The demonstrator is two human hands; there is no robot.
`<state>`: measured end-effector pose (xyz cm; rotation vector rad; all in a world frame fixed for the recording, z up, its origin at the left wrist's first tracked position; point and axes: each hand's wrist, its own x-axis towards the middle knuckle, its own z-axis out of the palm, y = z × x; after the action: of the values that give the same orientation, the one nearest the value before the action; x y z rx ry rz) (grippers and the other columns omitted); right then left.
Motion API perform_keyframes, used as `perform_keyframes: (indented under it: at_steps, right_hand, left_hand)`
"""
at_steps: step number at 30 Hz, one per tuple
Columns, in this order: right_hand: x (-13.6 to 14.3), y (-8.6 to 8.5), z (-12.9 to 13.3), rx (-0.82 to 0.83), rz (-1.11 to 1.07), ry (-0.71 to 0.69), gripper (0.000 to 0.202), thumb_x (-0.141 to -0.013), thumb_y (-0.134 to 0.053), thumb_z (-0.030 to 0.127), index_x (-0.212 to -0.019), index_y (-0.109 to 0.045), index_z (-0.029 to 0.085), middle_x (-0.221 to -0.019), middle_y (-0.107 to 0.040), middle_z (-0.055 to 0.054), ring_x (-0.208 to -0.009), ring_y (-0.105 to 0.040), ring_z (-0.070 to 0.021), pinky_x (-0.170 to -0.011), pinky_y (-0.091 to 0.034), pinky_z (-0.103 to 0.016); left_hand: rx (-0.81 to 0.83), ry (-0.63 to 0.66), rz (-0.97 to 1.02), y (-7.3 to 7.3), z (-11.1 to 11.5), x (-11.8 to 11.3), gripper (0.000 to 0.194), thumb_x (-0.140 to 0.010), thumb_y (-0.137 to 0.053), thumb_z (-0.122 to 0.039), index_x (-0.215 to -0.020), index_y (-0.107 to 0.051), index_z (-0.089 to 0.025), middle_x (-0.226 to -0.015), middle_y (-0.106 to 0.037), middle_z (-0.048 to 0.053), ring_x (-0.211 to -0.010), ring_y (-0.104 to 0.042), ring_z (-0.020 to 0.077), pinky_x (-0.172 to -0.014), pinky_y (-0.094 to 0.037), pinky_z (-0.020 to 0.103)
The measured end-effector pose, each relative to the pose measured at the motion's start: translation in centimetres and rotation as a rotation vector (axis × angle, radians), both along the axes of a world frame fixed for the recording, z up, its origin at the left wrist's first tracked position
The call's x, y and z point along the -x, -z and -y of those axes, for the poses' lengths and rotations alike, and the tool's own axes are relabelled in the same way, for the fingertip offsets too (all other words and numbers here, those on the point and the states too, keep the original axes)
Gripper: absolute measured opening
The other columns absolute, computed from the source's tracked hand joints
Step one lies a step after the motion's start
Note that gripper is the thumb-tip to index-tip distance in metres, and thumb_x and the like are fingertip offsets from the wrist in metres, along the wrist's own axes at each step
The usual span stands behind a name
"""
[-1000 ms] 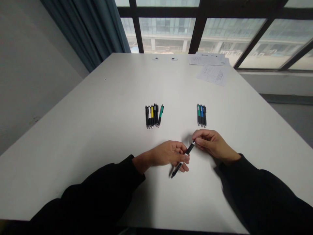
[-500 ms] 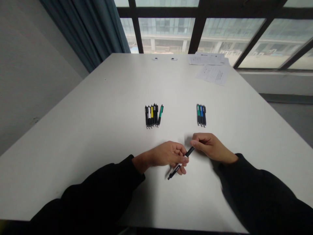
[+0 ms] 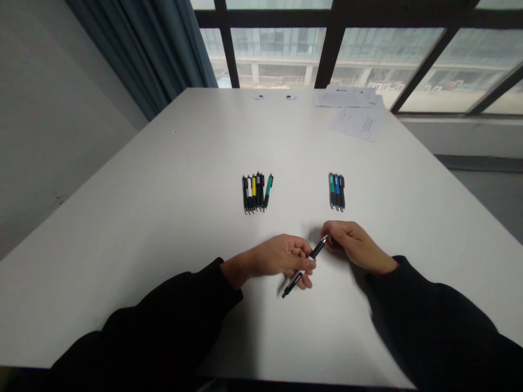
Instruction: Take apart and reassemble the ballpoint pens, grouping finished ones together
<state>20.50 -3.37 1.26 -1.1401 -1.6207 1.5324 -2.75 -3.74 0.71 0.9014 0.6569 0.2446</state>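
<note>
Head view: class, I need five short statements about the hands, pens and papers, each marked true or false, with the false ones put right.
1. The left hand holds a black-and-white pen. True.
2. Printed papers lie near the far edge of the table. True.
3. The right hand lies flat on the printed papers. False: the right hand is curled by the tip of the black-and-white pen.
4. The yellow pen lies in the left group of pens. True.
5. The blue pen lies beside the yellow pen. False: the blue pen lies in the right group of pens.
</note>
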Motion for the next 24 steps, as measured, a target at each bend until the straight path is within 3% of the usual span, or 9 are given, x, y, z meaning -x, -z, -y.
perform_keyframes:
  at_steps: [3,5,8,11,14,16,20,24]
  right_hand:
    - [-0.04,-0.24,-0.07,0.038,-0.101,-0.011,0.038,-0.088,-0.073,0.054,-0.098,-0.070,0.018,-0.085,-0.066,-0.005,-0.063,-0.049,-0.0135,-0.054,-0.033,-0.027]
    - [-0.14,-0.16,-0.16,0.047,-0.071,-0.044,0.035,-0.085,-0.076,0.051,-0.086,-0.069,0.017,-0.071,-0.059,-0.001,-0.058,-0.044,-0.0119,-0.052,-0.029,-0.026]
    - [-0.19,0.22,-0.17,0.019,0.056,-0.043,0.052,-0.091,-0.065,0.060,-0.063,-0.058,0.017,-0.053,-0.044,0.003,-0.050,-0.034,-0.0097,-0.048,-0.023,-0.026]
    - [-0.02,0.36,0.04,-0.006,0.028,-0.018,0.054,-0.096,-0.054,0.065,-0.076,-0.065,0.016,-0.060,-0.053,-0.001,-0.052,-0.041,-0.0117,-0.049,-0.029,-0.027]
    - [0.21,0.05,0.23,-0.011,-0.038,-0.044,0.040,-0.094,-0.063,0.057,-0.095,-0.068,0.017,-0.073,-0.060,-0.002,-0.063,-0.048,-0.0141,-0.055,-0.036,-0.027]
    - [0.28,-0.13,0.25,-0.032,0.021,-0.070,0.040,-0.093,-0.065,0.055,-0.081,-0.065,0.017,-0.066,-0.054,0.000,-0.059,-0.044,-0.0127,-0.053,-0.034,-0.026]
    - [0.17,0.11,0.23,-0.063,0.159,-0.068,0.059,-0.093,-0.059,0.064,-0.058,-0.052,0.018,-0.053,-0.044,0.002,-0.050,-0.035,-0.0106,-0.048,-0.025,-0.027]
    - [-0.04,0.31,0.31,-0.007,0.025,-0.059,0.053,-0.096,-0.053,0.065,-0.076,-0.063,0.017,-0.061,-0.051,0.000,-0.054,-0.039,-0.0127,-0.049,-0.027,-0.027]
  left_hand:
    - [-0.006,0.009,-0.003,0.08,-0.04,0.03,0.053,-0.066,-0.091,-0.049,-0.090,-0.060,-0.014,-0.077,-0.070,0.003,-0.062,-0.074,0.0172,-0.055,-0.051,0.022]
    - [-0.011,0.021,0.001,0.17,-0.05,0.04,0.052,-0.067,-0.090,-0.050,-0.090,-0.060,-0.014,-0.077,-0.070,0.003,-0.062,-0.074,0.0174,-0.056,-0.052,0.022]
    - [-0.008,0.011,0.003,0.22,0.00,0.03,0.053,-0.066,-0.091,-0.049,-0.090,-0.060,-0.014,-0.077,-0.070,0.003,-0.064,-0.074,0.0182,-0.060,-0.056,0.026]
    - [0.001,-0.013,0.003,0.16,0.06,0.02,0.052,-0.066,-0.092,-0.048,-0.090,-0.059,-0.014,-0.078,-0.069,0.002,-0.065,-0.075,0.0186,-0.065,-0.059,0.029]
    - [-0.008,-0.005,-0.004,0.05,0.06,0.01,0.053,-0.066,-0.091,-0.049,-0.090,-0.059,-0.015,-0.078,-0.069,0.002,-0.065,-0.075,0.0187,-0.063,-0.057,0.027]
    - [-0.016,0.011,-0.013,-0.03,0.04,0.00,0.054,-0.066,-0.091,-0.050,-0.090,-0.059,-0.014,-0.077,-0.069,0.003,-0.064,-0.074,0.0183,-0.059,-0.054,0.024]
    - [-0.011,0.020,-0.007,-0.12,0.10,-0.04,0.055,-0.064,-0.091,-0.051,-0.089,-0.060,-0.014,-0.076,-0.069,0.002,-0.062,-0.073,0.0175,-0.061,-0.057,0.027]
    - [0.004,-0.007,0.008,0.05,0.15,-0.02,0.052,-0.065,-0.092,-0.048,-0.089,-0.060,-0.014,-0.077,-0.069,0.002,-0.065,-0.074,0.0184,-0.066,-0.060,0.030]
